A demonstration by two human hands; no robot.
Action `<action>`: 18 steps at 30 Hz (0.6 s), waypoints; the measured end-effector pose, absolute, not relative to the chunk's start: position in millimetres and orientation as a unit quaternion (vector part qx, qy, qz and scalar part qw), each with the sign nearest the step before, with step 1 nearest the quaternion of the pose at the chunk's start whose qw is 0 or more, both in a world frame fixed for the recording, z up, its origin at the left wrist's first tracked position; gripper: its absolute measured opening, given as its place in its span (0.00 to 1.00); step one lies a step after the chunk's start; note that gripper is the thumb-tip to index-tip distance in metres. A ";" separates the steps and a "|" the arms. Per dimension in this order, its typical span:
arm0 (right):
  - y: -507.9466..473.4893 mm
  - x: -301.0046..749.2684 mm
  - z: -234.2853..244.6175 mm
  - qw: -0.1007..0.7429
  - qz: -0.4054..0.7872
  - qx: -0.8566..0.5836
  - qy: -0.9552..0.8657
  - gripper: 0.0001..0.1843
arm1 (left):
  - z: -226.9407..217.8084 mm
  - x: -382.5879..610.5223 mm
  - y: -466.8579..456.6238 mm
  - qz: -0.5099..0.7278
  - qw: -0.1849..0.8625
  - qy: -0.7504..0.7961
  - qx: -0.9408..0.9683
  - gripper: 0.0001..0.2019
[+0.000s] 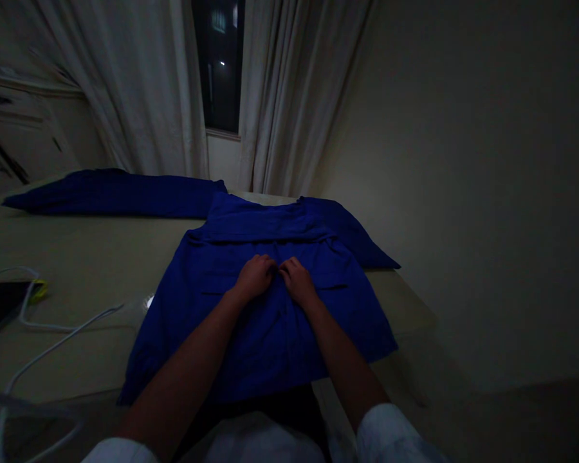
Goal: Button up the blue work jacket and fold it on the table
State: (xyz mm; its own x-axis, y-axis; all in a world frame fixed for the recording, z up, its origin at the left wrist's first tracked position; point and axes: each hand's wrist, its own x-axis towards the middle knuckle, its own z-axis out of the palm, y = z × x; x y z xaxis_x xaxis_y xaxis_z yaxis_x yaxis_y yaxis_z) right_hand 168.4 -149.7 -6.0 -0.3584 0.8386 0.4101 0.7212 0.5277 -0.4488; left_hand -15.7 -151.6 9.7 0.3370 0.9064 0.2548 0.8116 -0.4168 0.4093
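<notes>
A blue work jacket (251, 341) lies spread front side up on the table, its lower edge hanging toward me. My left hand (257, 276) and my right hand (296, 278) meet at the middle of its front. Both have their fingers pinched on the cloth along the front opening, close together. Whether a button is between the fingertips is too dark to tell. One long sleeve (125, 195) stretches out to the left, and the other sleeve (350, 231) slants off to the right. Pocket flaps show on either side of my hands.
The pale table (91, 257) carries a white cable (67, 329) and a dark flat device (2, 305) with a yellow part at the left. Behind it hang curtains (289, 96) beside a dark window (219, 71). A cabinet (24, 128) stands back left; a wall (473, 193) is at right.
</notes>
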 end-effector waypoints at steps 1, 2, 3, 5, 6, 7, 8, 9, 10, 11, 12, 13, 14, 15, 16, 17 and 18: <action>-151.5 167.5 -4.6 0.306 0.093 -0.480 -0.817 0.07 | 8.9 -15.6 -150.5 0.233 0.112 0.525 0.811 0.19; -153.2 166.8 -3.1 0.305 0.090 -0.483 -0.816 0.07 | 8.0 -16.1 -149.1 0.240 0.121 0.521 0.810 0.20; -154.9 166.2 -1.5 0.304 0.088 -0.485 -0.815 0.07 | 7.2 -17.0 -147.5 0.246 0.131 0.518 0.809 0.20; -157.5 165.3 1.2 0.300 0.080 -0.487 -0.816 0.08 | 5.9 -20.0 -144.0 0.255 0.152 0.504 0.811 0.20; -158.4 165.0 2.2 0.299 0.077 -0.488 -0.817 0.08 | 5.5 -21.5 -142.5 0.261 0.161 0.494 0.813 0.20; -159.0 164.8 2.8 0.300 0.073 -0.489 -0.816 0.08 | 5.1 -22.8 -141.3 0.266 0.169 0.485 0.816 0.20; -159.2 164.7 3.2 0.304 0.070 -0.488 -0.815 0.09 | 4.8 -23.7 -140.5 0.271 0.176 0.480 0.816 0.20; -159.2 164.7 3.3 0.309 0.068 -0.487 -0.814 0.09 | 4.6 -23.9 -140.3 0.275 0.180 0.479 0.814 0.20; -158.8 164.8 3.2 0.316 0.068 -0.485 -0.813 0.09 | 4.4 -23.5 -140.6 0.278 0.180 0.483 0.811 0.20; -158.2 165.0 3.0 0.324 0.070 -0.480 -0.812 0.09 | 4.4 -22.6 -141.4 0.280 0.177 0.490 0.807 0.20; -157.4 165.4 2.8 0.333 0.073 -0.474 -0.812 0.10 | 4.6 -21.2 -142.5 0.281 0.173 0.497 0.802 0.19; -156.5 165.9 2.6 0.343 0.078 -0.467 -0.811 0.10 | 5.0 -19.7 -143.7 0.282 0.169 0.504 0.799 0.19; -155.5 166.4 2.4 0.352 0.084 -0.460 -0.811 0.11 | 5.6 -18.2 -145.1 0.281 0.165 0.508 0.797 0.19; -154.6 167.0 2.2 0.362 0.090 -0.455 -0.809 0.11 | 6.3 -16.8 -146.3 0.280 0.162 0.511 0.797 0.18; -153.7 167.6 2.0 0.370 0.096 -0.450 -0.807 0.11 | 7.2 -15.7 -147.4 0.279 0.161 0.512 0.797 0.18; -152.9 168.2 1.8 0.378 0.102 -0.448 -0.804 0.10 | 8.0 -14.9 -148.3 0.277 0.160 0.512 0.797 0.18; -152.2 168.7 1.4 0.385 0.109 -0.447 -0.800 0.09 | 8.7 -14.3 -149.0 0.275 0.161 0.513 0.797 0.17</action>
